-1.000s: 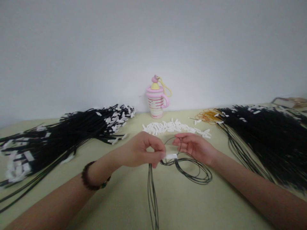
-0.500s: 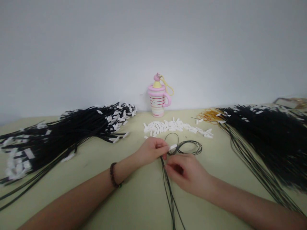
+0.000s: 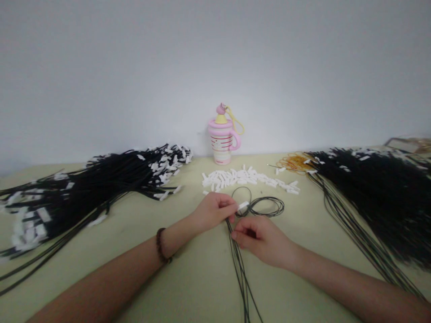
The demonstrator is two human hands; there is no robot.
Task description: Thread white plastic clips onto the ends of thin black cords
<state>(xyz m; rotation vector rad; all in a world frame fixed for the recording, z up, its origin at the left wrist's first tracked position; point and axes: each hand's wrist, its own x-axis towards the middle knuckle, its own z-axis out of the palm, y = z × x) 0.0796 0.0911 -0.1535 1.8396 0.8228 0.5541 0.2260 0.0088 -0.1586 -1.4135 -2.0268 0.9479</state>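
Note:
My left hand (image 3: 214, 210) pinches a thin bundle of black cords (image 3: 240, 273) at a small white clip (image 3: 243, 206) on the yellow-green table (image 3: 188, 287). Beyond the clip the cords curl into a flat loop (image 3: 266, 206) on the table. My right hand (image 3: 261, 237) lies just below the clip, fingers closed round the same cords, which run down toward me past the bottom edge. A beaded bracelet (image 3: 160, 246) sits on my left wrist.
A large heap of black cords with white clips (image 3: 84, 188) fills the left side, another heap of black cords (image 3: 377, 188) the right. Loose white clips (image 3: 245, 177) lie in the middle, orange rubber bands (image 3: 294, 161) beside them. A pink striped cup (image 3: 222, 137) stands against the wall.
My right hand has dropped from beside the clip to below it and closed on the cords. The loop has swung from near me to beyond the clip. My left hand kept its pinch.

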